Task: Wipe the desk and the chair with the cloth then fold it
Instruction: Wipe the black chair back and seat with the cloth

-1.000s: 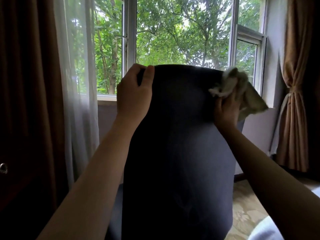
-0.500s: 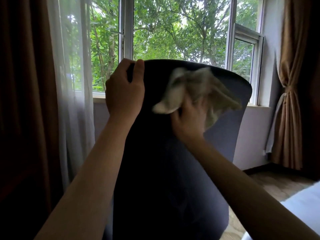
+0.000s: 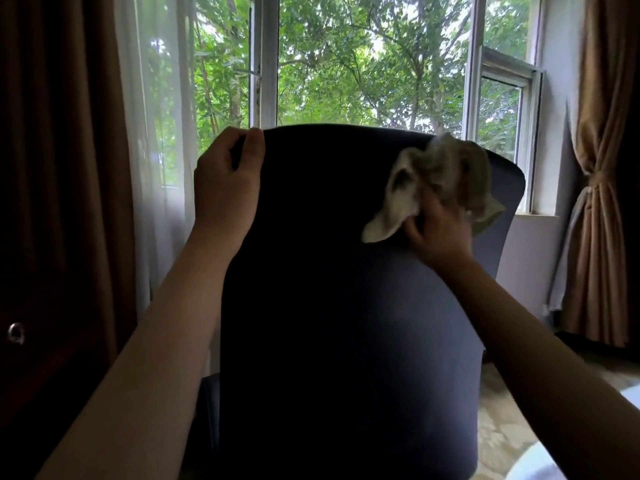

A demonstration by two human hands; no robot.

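The dark blue chair point(image 3: 329, 306) fills the middle of the view, its tall backrest facing me. My left hand point(image 3: 227, 187) grips the top left edge of the backrest, thumb on the near side. My right hand point(image 3: 438, 230) holds a crumpled pale grey-green cloth point(image 3: 446, 178) and presses it against the upper right part of the backrest, just below the top edge. One corner of the cloth hangs down to the left of my hand. The desk is out of view.
A window point(image 3: 363, 64) with trees outside stands behind the chair. A sheer curtain point(image 3: 156, 133) and a dark brown curtain point(image 3: 59, 168) hang on the left; a tied tan curtain point(image 3: 602, 185) hangs on the right. Patterned carpet point(image 3: 498, 420) lies at the lower right.
My right hand carried the cloth from the backrest's right edge to its upper middle, then back right to the upper right part. My left hand kept its grip on the top left edge.
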